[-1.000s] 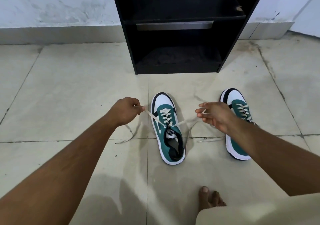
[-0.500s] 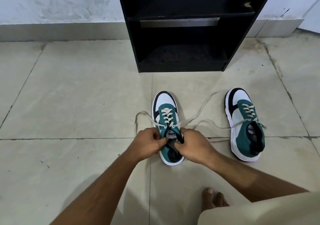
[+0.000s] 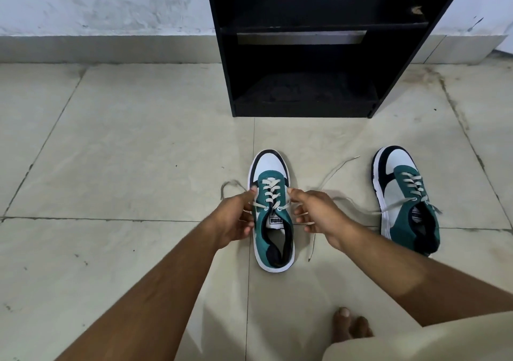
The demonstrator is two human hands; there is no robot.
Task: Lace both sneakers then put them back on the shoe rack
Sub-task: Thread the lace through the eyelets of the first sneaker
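Note:
A green, white and navy sneaker (image 3: 270,166) lies on the tiled floor in front of me, toe toward the black shoe rack (image 3: 302,55). Cream laces cross its eyelets. My left hand (image 3: 234,217) is at its left side, thumb against the upper, fingers curled round the left lace end (image 3: 229,184), which loops out behind the hand. On the other side, my right hand (image 3: 316,213) curls round the right lace end (image 3: 311,245), whose tip hangs to the floor. The second sneaker (image 3: 399,194) lies to the right, laced, with loose ends trailing.
The rack's bottom shelf (image 3: 305,88) holds no shoes. A white wall with a grey skirting (image 3: 111,49) runs behind it. My bare toes (image 3: 351,324) and a beige trouser leg (image 3: 430,338) are at the bottom right.
A second ago both hands pulled the lace ends wide apart. They then came together over the tongue. Now they sit a little forward, one on each side of the lacing.

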